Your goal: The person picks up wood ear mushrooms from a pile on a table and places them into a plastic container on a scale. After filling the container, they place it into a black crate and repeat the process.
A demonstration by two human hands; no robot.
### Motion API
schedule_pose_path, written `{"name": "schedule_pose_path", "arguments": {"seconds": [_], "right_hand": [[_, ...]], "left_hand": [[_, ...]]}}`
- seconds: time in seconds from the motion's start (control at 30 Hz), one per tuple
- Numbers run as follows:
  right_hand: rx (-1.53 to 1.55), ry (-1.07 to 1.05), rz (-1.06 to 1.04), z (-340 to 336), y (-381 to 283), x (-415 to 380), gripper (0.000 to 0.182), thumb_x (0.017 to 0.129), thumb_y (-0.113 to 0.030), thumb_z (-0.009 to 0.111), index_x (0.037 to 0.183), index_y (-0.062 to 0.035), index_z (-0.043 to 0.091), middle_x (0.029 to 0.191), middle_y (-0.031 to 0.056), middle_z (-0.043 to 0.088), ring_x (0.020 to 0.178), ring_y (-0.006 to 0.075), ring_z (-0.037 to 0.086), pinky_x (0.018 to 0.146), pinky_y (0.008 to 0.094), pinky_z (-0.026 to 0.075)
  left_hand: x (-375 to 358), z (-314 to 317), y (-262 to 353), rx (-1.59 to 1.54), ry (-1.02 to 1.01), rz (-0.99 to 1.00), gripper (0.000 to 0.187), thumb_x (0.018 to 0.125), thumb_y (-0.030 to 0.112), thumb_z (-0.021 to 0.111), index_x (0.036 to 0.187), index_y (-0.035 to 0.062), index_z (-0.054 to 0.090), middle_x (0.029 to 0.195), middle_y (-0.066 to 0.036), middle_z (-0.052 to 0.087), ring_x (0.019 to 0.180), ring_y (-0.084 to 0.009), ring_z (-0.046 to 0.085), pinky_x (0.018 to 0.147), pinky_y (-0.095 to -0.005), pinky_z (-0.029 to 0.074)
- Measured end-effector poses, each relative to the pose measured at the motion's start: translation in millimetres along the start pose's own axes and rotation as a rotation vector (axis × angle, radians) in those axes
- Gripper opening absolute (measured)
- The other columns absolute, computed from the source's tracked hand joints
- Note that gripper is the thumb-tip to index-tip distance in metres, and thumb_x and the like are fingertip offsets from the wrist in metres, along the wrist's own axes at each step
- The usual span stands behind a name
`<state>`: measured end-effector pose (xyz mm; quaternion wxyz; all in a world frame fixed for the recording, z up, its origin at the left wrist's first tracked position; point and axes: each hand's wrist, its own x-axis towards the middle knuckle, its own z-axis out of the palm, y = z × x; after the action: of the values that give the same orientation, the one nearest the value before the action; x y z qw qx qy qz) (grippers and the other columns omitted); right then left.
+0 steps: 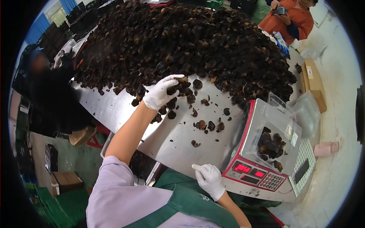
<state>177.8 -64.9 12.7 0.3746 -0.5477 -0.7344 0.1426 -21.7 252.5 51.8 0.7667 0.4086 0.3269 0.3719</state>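
Observation:
My left hand [159,93], in a white glove, reaches to the near edge of a large heap of dark, curled pieces that look like dried wood ear mushrooms [182,41]. Its fingers are closed around several of these pieces [183,86]. My right hand [210,180], also gloved, hovers by the table's front edge, left of a red scale [243,167]. One finger points left while the others curl in, with nothing visible in them. On the scale sits a clear plastic box [291,152] with some dark pieces [272,144] inside.
Loose pieces [203,124] lie scattered on the metal table [171,146]. Right of the scale are a phone [302,170] on a perforated white tray, a pink cup [326,149] and a cardboard box [314,85]. Other people stand at the far right and the left.

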Motion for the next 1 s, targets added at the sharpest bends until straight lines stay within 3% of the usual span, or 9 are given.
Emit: {"name": "schedule_pose_path", "arguments": {"seconds": [0.2, 0.37, 0.4, 0.53, 0.6, 0.73, 0.8, 0.83, 1.0], "right_hand": [[-0.089, 0.132, -0.058, -101, -35, 8, 0.031, 0.081, -0.005, 0.072, 0.111, -0.0116, 0.071, 0.078, 0.0022, 0.062, 0.064, 0.0237, 0.058, 0.056, 0.0366, 0.047], [-0.342, 0.477, 0.043, -159, -20, -7, 0.039, 0.078, 0.006, 0.069, 0.114, -0.0102, 0.070, 0.081, 0.0015, 0.064, 0.063, 0.0215, 0.057, 0.058, 0.0351, 0.045], [-0.371, 0.537, 0.077, -166, -17, -10, 0.040, 0.079, 0.008, 0.067, 0.114, -0.0100, 0.070, 0.080, 0.0013, 0.064, 0.064, 0.0209, 0.057, 0.060, 0.0348, 0.045], [-0.435, 0.624, 0.192, -182, -7, -32, 0.035, 0.083, 0.008, 0.067, 0.114, -0.0093, 0.068, 0.080, 0.0025, 0.063, 0.066, 0.0208, 0.056, 0.062, 0.0348, 0.044], [-0.479, 0.612, 0.245, -189, -5, -38, 0.034, 0.084, 0.007, 0.068, 0.114, -0.0093, 0.068, 0.082, 0.0033, 0.062, 0.068, 0.0216, 0.056, 0.065, 0.0360, 0.045], [-0.529, 0.619, 0.356, -204, 0, -49, 0.029, 0.085, 0.000, 0.068, 0.113, -0.0099, 0.070, 0.097, 0.0055, 0.066, 0.084, 0.0255, 0.059, 0.080, 0.0395, 0.046], [-0.551, 0.549, 0.317, -213, 5, -46, 0.024, 0.088, -0.009, 0.068, 0.112, -0.0098, 0.070, 0.106, 0.0075, 0.066, 0.099, 0.0284, 0.057, 0.089, 0.0415, 0.044], [-0.508, 0.509, 0.384, -212, 7, -47, 0.024, 0.088, -0.018, 0.069, 0.111, -0.0105, 0.071, 0.113, 0.0072, 0.066, 0.116, 0.0313, 0.053, 0.103, 0.0461, 0.039], [-0.661, 0.323, 0.392, -204, 23, -35, 0.027, 0.084, -0.019, 0.069, 0.110, -0.0104, 0.071, 0.119, 0.0056, 0.065, 0.130, 0.0351, 0.046, 0.115, 0.0550, 0.026]], "left_hand": [[-25, 99, -11, -0.100, -0.179, 0.026, 0.028, 0.097, 0.001, 0.052, 0.121, 0.0059, 0.066, 0.116, -0.008, 0.067, 0.100, -0.0153, 0.064, 0.081, -0.0295, 0.052], [-53, 233, -8, 0.222, -0.404, 0.140, 0.016, 0.096, 0.001, 0.062, 0.110, 0.0032, 0.069, 0.113, -0.008, 0.070, 0.102, -0.0150, 0.069, 0.087, -0.0269, 0.054], [-49, 250, -20, 0.278, -0.456, 0.204, 0.017, 0.093, -0.003, 0.063, 0.108, 0.0020, 0.070, 0.109, -0.006, 0.069, 0.106, -0.0177, 0.068, 0.095, -0.0326, 0.054], [-32, 306, -50, 0.727, -0.706, 0.674, 0.028, 0.083, 0.004, 0.073, 0.111, 0.0069, 0.070, 0.114, -0.009, 0.066, 0.112, -0.0248, 0.061, 0.098, -0.0362, 0.049], [-33, 317, -60, 0.907, -0.764, 0.631, 0.038, 0.084, 0.011, 0.074, 0.122, 0.0092, 0.068, 0.128, -0.014, 0.064, 0.127, -0.0323, 0.053, 0.110, -0.0416, 0.041], [-50, 302, -51, 0.789, -0.732, 0.647, 0.037, 0.088, 0.008, 0.069, 0.126, 0.0119, 0.070, 0.136, -0.015, 0.062, 0.137, -0.0316, 0.049, 0.113, -0.0427, 0.039], [-61, 281, -35, 0.639, -0.664, 0.581, 0.029, 0.093, 0.003, 0.061, 0.120, 0.0063, 0.072, 0.128, -0.014, 0.067, 0.121, -0.0277, 0.061, 0.105, -0.0378, 0.047], [-66, 267, -33, 0.598, -0.587, 0.553, 0.024, 0.096, 0.005, 0.060, 0.116, 0.0038, 0.072, 0.120, -0.012, 0.070, 0.112, -0.0216, 0.064, 0.098, -0.0342, 0.050], [-98, 154, -58, 0.524, -0.039, 0.223, 0.020, 0.101, 0.010, 0.061, 0.117, 0.0030, 0.070, 0.109, -0.004, 0.071, 0.099, -0.0115, 0.065, 0.088, -0.0260, 0.051]]}}
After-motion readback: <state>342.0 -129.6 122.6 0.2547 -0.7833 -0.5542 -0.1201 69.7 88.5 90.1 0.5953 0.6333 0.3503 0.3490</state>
